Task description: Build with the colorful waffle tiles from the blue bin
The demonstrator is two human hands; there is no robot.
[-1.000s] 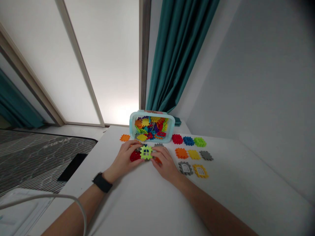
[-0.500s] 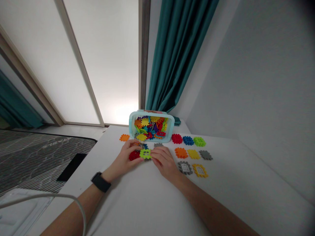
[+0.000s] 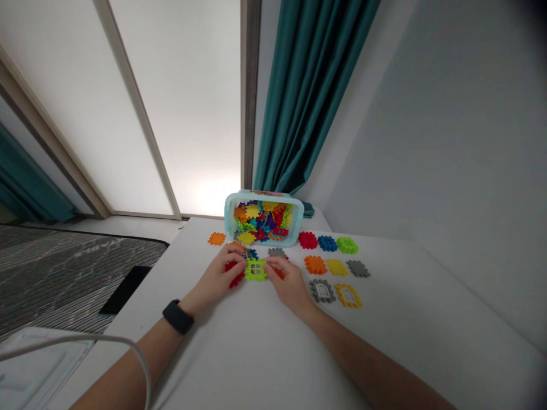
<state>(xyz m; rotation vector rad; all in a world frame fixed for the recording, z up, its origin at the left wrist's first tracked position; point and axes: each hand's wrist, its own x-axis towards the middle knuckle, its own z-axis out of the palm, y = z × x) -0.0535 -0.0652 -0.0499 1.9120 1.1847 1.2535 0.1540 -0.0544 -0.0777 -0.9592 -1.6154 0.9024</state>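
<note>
Both my hands meet over a lime-green window tile (image 3: 255, 269) on the white table (image 3: 265, 347). My left hand (image 3: 222, 274), a black watch on its wrist, pinches the tile's left edge and covers a red tile (image 3: 235, 279). My right hand (image 3: 287, 279) pinches the tile's right edge, with an orange piece (image 3: 280, 274) under its fingers. A grey tile (image 3: 277, 251) and a blue tile (image 3: 252, 254) lie just beyond the fingers.
A pale blue tub (image 3: 263, 218) full of coloured tiles lies on its side behind my hands. To the right, red, blue, green, orange, yellow and grey tiles lie in rows (image 3: 335, 266). An orange tile (image 3: 216, 238) lies at the left. The wall stands close on the right.
The green window tile has tipped from upright to lower and back up slightly between my fingers. Both hands have shifted a little toward each other.
</note>
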